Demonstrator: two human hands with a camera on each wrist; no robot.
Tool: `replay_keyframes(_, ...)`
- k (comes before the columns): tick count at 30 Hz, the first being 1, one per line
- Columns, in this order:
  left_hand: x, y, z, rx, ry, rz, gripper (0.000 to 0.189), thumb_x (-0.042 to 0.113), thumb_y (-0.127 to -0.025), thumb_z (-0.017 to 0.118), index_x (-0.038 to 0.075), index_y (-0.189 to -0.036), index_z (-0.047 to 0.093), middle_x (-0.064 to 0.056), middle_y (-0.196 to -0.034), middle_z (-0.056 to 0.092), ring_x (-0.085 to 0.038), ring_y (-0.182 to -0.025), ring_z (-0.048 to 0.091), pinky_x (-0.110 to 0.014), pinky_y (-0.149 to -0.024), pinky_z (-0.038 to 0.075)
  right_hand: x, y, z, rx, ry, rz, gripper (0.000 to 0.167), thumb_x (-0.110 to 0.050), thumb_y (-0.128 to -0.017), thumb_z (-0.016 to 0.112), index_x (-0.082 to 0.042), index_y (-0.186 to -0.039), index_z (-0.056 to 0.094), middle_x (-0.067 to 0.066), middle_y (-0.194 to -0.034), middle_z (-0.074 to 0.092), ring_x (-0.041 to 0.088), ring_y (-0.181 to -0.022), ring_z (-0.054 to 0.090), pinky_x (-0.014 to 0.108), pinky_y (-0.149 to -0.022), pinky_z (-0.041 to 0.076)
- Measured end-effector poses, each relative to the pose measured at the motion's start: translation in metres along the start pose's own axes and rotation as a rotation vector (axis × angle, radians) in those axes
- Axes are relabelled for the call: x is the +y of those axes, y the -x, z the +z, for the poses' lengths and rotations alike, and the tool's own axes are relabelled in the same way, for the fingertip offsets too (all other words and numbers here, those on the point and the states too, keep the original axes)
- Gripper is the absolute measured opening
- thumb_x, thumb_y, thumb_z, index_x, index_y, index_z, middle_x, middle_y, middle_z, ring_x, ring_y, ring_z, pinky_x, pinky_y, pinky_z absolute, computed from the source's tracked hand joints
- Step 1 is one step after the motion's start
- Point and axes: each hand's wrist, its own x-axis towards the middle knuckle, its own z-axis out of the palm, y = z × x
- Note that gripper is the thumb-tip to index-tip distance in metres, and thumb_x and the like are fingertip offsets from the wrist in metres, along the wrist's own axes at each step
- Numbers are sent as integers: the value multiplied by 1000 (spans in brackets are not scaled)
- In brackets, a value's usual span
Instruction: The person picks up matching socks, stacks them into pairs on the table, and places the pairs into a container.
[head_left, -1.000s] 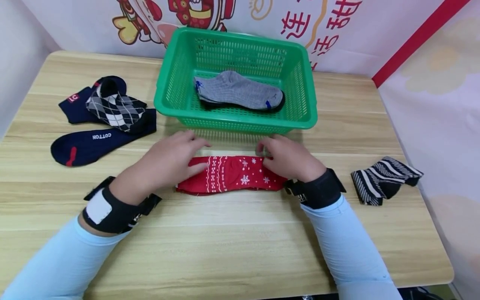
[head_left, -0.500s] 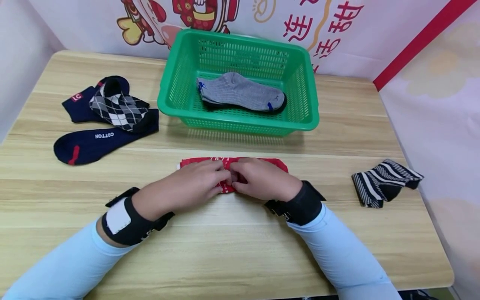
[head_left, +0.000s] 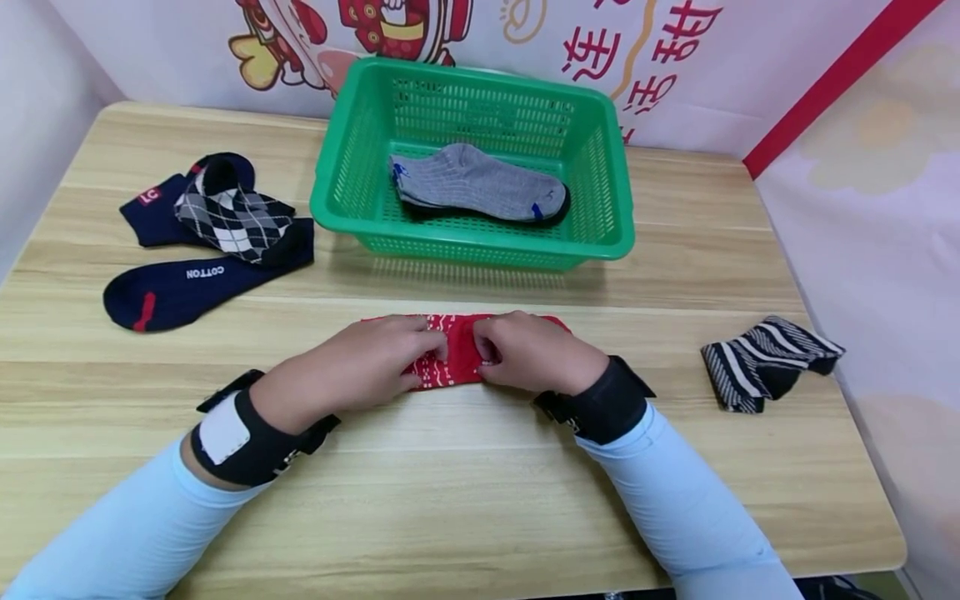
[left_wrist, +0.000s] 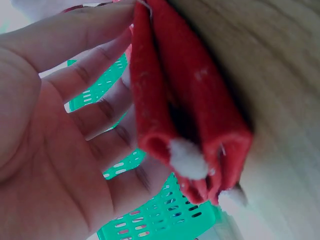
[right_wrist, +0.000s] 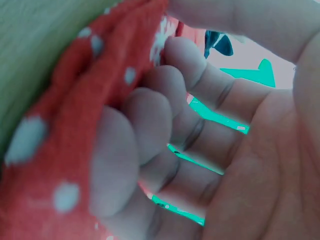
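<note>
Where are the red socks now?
In the head view, the red socks lie centrally on the table, in front of the green basket, partly covered by the left hand and right hand.

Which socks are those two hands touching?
The red, white-patterned fabric socks. The left hand and right hand touch only these; the grey ribbed socks, navy lettered socks, black diamond-patterned sock and black-white striped socks lie untouched.

I observe the left hand (head_left: 367,362) with fingers lightly bent, thumb apart from the index finger. Right-hand fingertips face these across a gap; the right hand (head_left: 536,354) is more curled. Wrists (head_left: 288,396) and sleeved forearms (head_left: 150,529) lie behind the fingers.
</note>
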Motion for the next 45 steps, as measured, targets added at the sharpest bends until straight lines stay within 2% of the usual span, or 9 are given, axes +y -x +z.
replay_keyframes(9, -3, 2, -5, -32, -8, -50, 25, 15, -84, 81, 16, -102, 64, -2, -94, 61, -18, -84, 59, -37, -73, 51, 4, 3, -6, -23, 9, 39, 15, -18, -87, 73, -14, -83, 59, 0, -69, 56, 15, -65, 50, 26, -60, 40)
replay_keyframes(17, -4, 0, -5, -49, -18, -74, 28, 16, -84, 80, 13, -108, 65, -3, -97, 63, -18, -85, 60, -37, -73, 52, 9, 4, -8, -41, 5, 82, 17, -21, -85, 74, -15, -83, 58, 0, -69, 57, 16, -65, 50, 28, -59, 39)
replay_keyframes(22, -3, -1, -2, -59, -29, -95, 33, 30, -83, 80, 15, -108, 64, -2, -95, 60, -17, -82, 57, -35, -68, 49, 11, 4, -8, -50, -8, 90, 19, -22, -83, 75, -15, -83, 58, 0, -68, 56, 16, -64, 49, 28, -58, 39)
replay_keyframes(27, 0, -2, 1, -65, -53, -103, 50, 46, -74, 85, 16, -107, 62, -5, -102, 62, -21, -91, 61, -41, -73, 54, 10, 4, -6, -59, -26, 91, 36, -41, -79, 82, -16, -96, 62, -3, -78, 64, 14, -71, 56, 27, -63, 46)
replay_keyframes(30, 1, -2, 3, -53, -76, -97, 61, 47, -73, 87, 12, -116, 61, -11, -113, 63, -27, -102, 63, -47, -82, 56, 9, 2, -5, -63, -11, 97, 49, -48, -74, 85, -16, -104, 63, -4, -85, 66, 14, -77, 59, 27, -69, 49)
replay_keyframes(32, 1, -2, 4, -43, -90, -94, 64, 45, -74, 87, 10, -121, 61, -15, -117, 63, -30, -105, 64, -48, -84, 56, 8, 2, -4, -63, 14, 100, 51, -47, -73, 86, -15, -106, 63, -3, -86, 66, 15, -78, 59, 28, -70, 49)
replay_keyframes(40, 1, -3, 7, 11, -113, -84, 48, 33, -83, 78, 6, -120, 62, -16, -112, 66, -30, -98, 66, -48, -81, 57, 5, 2, -3, -45, 49, 102, 48, -43, -74, 86, -14, -105, 63, -3, -85, 65, 16, -78, 59, 30, -69, 48)
replay_keyframes(45, 2, -5, 7, 33, -107, -89, 32, 25, -87, 71, 6, -111, 67, -15, -107, 69, -28, -92, 67, -45, -79, 57, 3, 3, -2, -21, 65, 104, 49, -46, -73, 86, -15, -104, 63, -3, -86, 66, 14, -77, 60, 30, -69, 50)
